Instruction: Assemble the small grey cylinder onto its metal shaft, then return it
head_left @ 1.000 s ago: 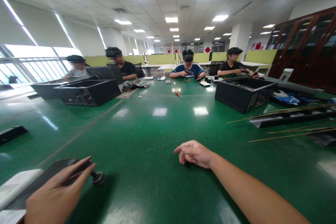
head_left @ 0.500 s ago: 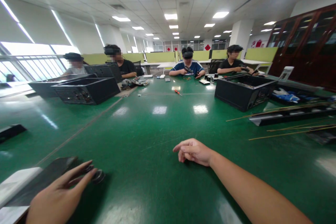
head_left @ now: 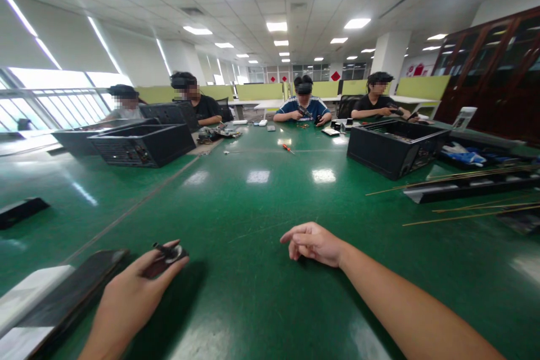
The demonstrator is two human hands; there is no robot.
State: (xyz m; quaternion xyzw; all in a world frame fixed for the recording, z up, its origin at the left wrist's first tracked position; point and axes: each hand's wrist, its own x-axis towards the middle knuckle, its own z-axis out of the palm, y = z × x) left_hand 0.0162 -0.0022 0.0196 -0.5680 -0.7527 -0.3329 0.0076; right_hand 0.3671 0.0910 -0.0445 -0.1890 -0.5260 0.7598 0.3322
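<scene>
My left hand [head_left: 137, 288] is closed on a small dark part with a round, ring-like end [head_left: 174, 253]; its exact kind I cannot make out. Thumb and fingers pinch it from both sides, just above the green tabletop [head_left: 236, 197]. My right hand [head_left: 314, 244] rests on the table's surface, index finger stretched out and the others loosely bent, with nothing in it. Left of my left hand lies a long flat dark panel [head_left: 80, 281], with a white piece [head_left: 37, 295] beside it.
Open black computer cases [head_left: 145, 143] stand at the left, another black case [head_left: 392, 149] at the right. Thin yellowish rods [head_left: 455, 219] and a long black channel [head_left: 439, 191] lie at the right. An orange screwdriver [head_left: 288, 149] lies mid-table. Several people sit across the table.
My left hand has moved right and slightly up with the small dark part, away from the flat panel. My right hand has stayed in place on the table.
</scene>
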